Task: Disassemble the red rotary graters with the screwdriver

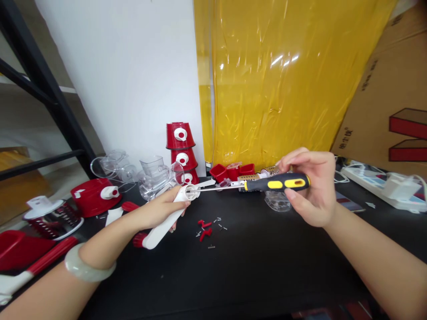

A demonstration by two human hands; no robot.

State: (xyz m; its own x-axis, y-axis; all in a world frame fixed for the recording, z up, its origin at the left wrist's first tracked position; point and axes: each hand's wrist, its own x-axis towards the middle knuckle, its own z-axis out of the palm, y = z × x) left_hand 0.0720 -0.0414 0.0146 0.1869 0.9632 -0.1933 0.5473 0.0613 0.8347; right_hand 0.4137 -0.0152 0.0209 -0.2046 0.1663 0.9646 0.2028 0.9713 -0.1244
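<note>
My left hand (163, 206) is closed around a white plastic handle (163, 231), whose round socket end points up to the right. A black and yellow screwdriver (276, 182) lies level in my right hand (312, 189), gripped between thumb and fingers. Its thin metal shaft runs left, and the tip reaches into the round socket; what it touches inside is hidden. Below them on the black table are small red plastic pieces (205, 234) and several small screws (220, 224).
Red bases (180, 135) stand stacked by the wall, with clear plastic housings (155, 175) beside them. On the left lie a red base (95, 195) and a grater drum (55, 220). A power strip (383, 184) runs along the right, below a cardboard box (383, 89).
</note>
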